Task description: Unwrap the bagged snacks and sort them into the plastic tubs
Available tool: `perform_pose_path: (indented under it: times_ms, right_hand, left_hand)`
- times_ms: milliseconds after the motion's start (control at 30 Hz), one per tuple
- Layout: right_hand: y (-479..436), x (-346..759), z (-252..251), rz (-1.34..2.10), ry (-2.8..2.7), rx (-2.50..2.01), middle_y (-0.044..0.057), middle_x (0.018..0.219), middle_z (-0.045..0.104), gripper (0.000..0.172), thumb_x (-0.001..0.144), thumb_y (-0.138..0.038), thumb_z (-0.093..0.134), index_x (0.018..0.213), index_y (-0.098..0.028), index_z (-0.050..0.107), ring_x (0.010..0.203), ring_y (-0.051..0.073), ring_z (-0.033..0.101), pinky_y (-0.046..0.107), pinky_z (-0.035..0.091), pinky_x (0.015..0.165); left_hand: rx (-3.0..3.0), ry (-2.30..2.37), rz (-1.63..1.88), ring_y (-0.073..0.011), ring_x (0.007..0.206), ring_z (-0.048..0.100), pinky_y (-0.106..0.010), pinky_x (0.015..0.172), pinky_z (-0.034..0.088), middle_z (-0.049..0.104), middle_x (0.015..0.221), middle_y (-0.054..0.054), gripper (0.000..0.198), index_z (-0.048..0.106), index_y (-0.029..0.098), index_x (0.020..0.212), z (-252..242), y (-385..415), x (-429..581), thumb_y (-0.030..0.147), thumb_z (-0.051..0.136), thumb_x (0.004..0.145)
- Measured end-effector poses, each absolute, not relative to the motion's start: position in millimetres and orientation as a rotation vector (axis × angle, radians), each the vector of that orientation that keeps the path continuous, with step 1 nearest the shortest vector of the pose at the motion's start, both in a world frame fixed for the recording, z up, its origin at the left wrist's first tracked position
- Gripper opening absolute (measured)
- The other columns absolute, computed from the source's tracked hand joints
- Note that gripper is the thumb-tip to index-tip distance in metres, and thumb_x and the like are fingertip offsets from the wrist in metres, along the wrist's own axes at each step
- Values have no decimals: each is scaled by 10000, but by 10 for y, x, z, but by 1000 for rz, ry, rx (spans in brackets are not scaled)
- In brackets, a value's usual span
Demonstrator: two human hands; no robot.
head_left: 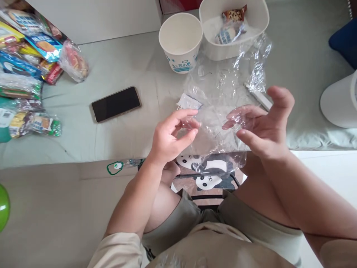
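Lying between parted fingers [180,115], clear plastic [213,124]

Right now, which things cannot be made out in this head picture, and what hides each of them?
In the head view:
Left hand: whether its fingertips hold the clear film; the film's glare obscures the contact.
White tub: far rim, cut off by the top edge.
Snack packets: some cut off by the left edge; small print blurred.
Green object: cut off by the left edge.
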State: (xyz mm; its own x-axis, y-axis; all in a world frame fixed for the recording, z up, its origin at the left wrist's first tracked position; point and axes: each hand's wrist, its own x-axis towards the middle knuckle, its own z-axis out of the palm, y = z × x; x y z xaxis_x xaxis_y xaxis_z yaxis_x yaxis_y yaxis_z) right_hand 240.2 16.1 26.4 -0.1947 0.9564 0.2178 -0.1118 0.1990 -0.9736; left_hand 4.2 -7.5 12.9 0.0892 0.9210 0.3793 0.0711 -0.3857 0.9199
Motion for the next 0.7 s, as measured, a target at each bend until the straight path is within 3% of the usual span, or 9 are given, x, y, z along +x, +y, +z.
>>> perform_pose_path:
  times_ms: [233,333,500,600,700]
  right_hand:
    - [219,2463,188,859,-1758,-774,15,824,737,161,926,-272,709,1062,-320,780,708,166,694,334,591,644]
    - [214,2470,191,764,-1837,-837,25,836,741,192,931,-198,669,1014,-306,804,744,168,696,334,590,682]
    - [187,2456,186,772,-1939,-940,13,883,720,501,863,-120,682,1326,-310,708,794,176,692,352,606,782]
    - [194,2433,165,606,-2017,-1089,18,816,658,365,867,-161,693,1205,-286,749,734,176,651,359,593,726]
    - [217,2423,165,367,-2026,-1123,70,887,626,100,887,-244,699,924,-288,781,845,225,664,421,586,760]
  left_hand:
    - [2076,1160,1586,-87,754,710,-209,711,602,755,921,20,391,717,219,1164,107,-12,53,-16,700,851]
    - [2197,1231,1582,-82,721,673,-209,692,585,718,869,24,347,720,201,1112,143,3,65,-24,672,852]
    - [2291,1333,1503,-83,652,598,-215,580,508,659,837,19,290,736,213,1048,136,-19,65,7,636,871]
    - [2305,1362,1538,-103,693,573,-239,574,484,573,845,3,249,750,240,962,106,-21,48,30,665,859]
    - [2264,1372,1634,-193,915,619,-343,719,556,548,995,-58,192,750,267,896,128,-23,39,95,676,852]
